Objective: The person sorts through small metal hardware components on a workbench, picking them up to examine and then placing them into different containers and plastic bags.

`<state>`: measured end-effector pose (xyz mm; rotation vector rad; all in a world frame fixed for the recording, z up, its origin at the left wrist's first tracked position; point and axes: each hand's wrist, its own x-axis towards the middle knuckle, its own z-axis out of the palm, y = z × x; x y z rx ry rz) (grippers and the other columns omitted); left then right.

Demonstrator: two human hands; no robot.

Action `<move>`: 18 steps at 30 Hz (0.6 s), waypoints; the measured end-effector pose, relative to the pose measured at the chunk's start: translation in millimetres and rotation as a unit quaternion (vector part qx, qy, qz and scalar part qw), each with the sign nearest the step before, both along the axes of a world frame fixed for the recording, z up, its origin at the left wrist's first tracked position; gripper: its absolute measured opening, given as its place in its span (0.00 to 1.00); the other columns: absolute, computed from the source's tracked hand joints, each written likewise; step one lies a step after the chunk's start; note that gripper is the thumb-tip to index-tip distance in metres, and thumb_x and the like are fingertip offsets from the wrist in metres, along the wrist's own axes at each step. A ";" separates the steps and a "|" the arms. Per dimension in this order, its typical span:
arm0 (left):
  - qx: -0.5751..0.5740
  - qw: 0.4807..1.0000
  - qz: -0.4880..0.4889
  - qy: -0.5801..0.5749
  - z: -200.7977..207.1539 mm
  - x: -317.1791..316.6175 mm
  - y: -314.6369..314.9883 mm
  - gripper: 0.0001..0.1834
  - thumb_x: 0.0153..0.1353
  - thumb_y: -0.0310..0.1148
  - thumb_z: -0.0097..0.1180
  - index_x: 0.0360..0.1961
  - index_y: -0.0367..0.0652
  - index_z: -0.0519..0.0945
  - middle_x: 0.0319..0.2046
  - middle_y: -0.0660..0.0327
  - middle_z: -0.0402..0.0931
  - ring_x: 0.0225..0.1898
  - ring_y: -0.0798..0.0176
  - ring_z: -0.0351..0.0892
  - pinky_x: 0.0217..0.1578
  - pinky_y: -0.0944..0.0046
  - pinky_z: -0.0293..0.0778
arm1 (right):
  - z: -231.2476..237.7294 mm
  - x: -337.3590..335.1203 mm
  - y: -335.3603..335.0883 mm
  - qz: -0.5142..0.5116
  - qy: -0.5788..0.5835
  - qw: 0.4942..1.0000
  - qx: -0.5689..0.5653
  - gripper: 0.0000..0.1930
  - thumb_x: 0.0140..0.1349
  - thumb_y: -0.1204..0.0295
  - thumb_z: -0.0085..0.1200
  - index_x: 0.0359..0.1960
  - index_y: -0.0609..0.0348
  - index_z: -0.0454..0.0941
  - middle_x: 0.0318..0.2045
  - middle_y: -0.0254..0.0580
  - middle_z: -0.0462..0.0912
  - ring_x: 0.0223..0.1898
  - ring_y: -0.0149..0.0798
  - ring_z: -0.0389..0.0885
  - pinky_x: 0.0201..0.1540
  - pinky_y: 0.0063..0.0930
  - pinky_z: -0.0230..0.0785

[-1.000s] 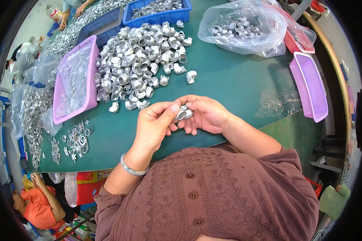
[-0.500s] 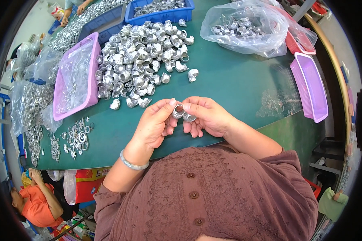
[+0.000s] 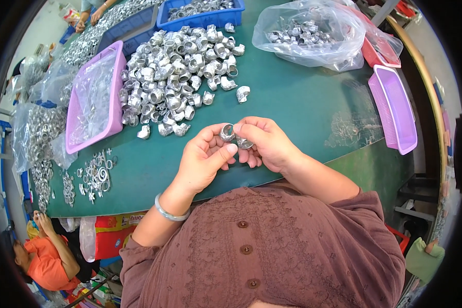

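Note:
Over the near edge of the green table, my two hands meet in front of my chest. My left hand (image 3: pixel 203 160) has its curled fingers around a silver-coloured metal ring (image 3: pixel 227 132), whose round opening faces up. Against it, my right hand (image 3: pixel 270 145) pinches a second chunky silver ring (image 3: pixel 245 143), partly hidden by the fingers. The right thumb tip lies where the two rings meet. Beyond my hands is a large heap of similar silver rings (image 3: pixel 174 72), with one single ring (image 3: pixel 243 94) lying apart at its right.
Left of the heap stands a pink basket (image 3: pixel 119 87) holding plastic bags. Small ring pieces (image 3: pixel 98 174) lie at the near left. Blue trays (image 3: pixel 205 20) are behind, a clear bag of rings (image 3: pixel 313 46) far right, a purple basket (image 3: pixel 395 110) at the right edge. Other people work nearby.
My left thumb has come down off the ring's rim toward my right fingers. Both rings have tilted slightly in my hands, and the view has shifted a little.

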<state>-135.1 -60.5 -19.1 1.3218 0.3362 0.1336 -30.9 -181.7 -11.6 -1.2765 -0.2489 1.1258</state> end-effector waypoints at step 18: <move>0.083 0.995 0.055 -0.002 0.2 -3.4 8.4 0.13 0.55 0.28 0.55 0.42 0.38 0.74 0.24 0.68 0.73 0.20 0.78 0.68 0.18 0.80 0.62 | -5.0 5.2 -3.3 0.009 0.112 0.990 0.088 0.17 0.61 0.56 0.43 0.41 0.57 0.70 0.18 0.38 0.75 0.13 0.28 0.69 0.14 0.17 0.60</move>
